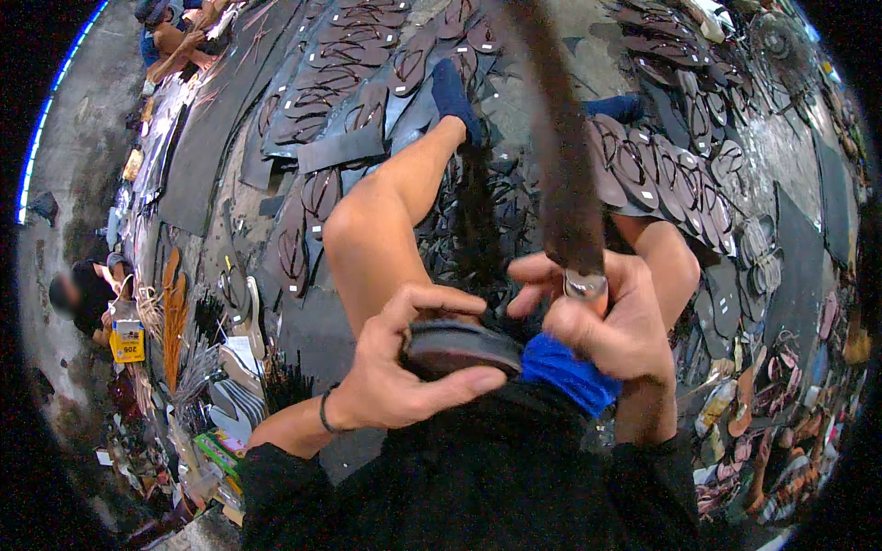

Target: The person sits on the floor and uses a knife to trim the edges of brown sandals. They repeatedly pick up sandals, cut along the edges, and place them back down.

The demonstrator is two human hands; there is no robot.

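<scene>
Close in front of your black top [496, 487], your left hand [386, 367] has its grip clamped on a dark, round-ended sole piece [459, 349]. Your thumb lies along its near side and your fingers along the far one, so its thick edge shows. A dark band [327, 410] circles that wrist.

Just to the right, your right hand [629, 317] has its grip closed around the lower end of a long dark-brown tool [570, 202]. A shiny metal collar [582, 283] shows beside your thumb, and the tool's shaft stretches, blurred, up past the top of the view. Your two hands are apart, and the tool stands clear of the sole piece. A bright blue cloth [568, 372] lies below your right hand, just beside the sole piece's right end.

Beyond your left knee [354, 225], brown sandals [349, 55] lie in rows on the floor, with a flat grey strip [342, 151] at their near edge. More sandals [661, 179] lie overlapped past your right leg. To your left is a yellow package [128, 342] near an orange-brown bundle [173, 312].
</scene>
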